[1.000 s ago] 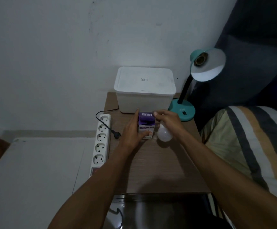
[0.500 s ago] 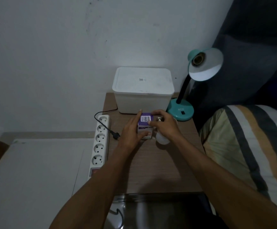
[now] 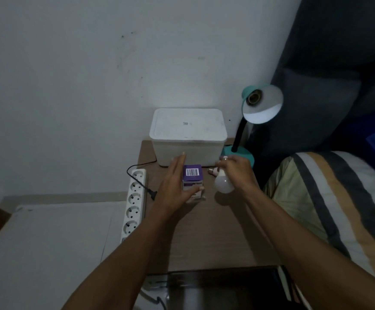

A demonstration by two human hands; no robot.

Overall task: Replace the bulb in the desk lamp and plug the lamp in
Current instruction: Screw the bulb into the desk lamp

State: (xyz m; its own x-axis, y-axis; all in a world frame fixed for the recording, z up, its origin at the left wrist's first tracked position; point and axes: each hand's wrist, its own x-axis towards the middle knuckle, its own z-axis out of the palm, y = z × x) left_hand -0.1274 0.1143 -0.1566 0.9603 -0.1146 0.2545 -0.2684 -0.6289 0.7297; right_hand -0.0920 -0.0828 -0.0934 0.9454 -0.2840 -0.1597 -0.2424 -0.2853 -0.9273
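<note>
Two hands busy: left hand [image 3: 175,186] holds purple box [image 3: 192,183] with fingers straight, thumb in front; right hand [image 3: 238,173] grips bulb [image 3: 223,183]. Advice: release box, turn screw base toward empty lamp socket [image 3: 254,98], thread gently.

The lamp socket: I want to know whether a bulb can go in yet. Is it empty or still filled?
Empty. The lamp's socket shows as a bare dark ring inside the shade; the right hand holds a bulb above the table.
</note>
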